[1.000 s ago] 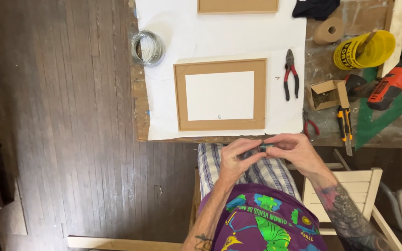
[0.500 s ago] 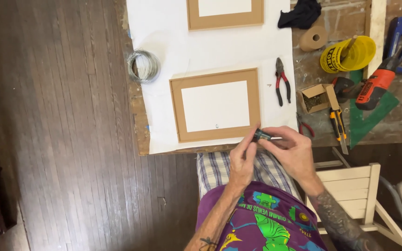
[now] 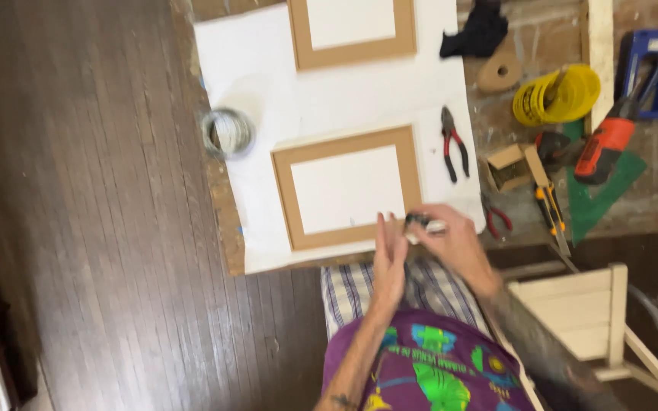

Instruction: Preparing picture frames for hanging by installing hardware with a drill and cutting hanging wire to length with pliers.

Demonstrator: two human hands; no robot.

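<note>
Over the near edge of the wooden picture frame [image 3: 346, 189], right hand [image 3: 451, 242] pinches a small dark tool [image 3: 423, 223]; left hand [image 3: 389, 259] open beside it; red-handled pliers [image 3: 453, 143] nearby.

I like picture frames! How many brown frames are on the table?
2. One frame lies on the white sheet just beyond the hands; the other frame lies farther away, cut off by the picture's top edge. More may lie outside the view.

Motion blur smears the small dark-and-white object [image 3: 424, 224] in the right hand [image 3: 455, 242]; its kind is unclear. The upper frame [image 3: 352, 30] is cut by the top edge.
</note>
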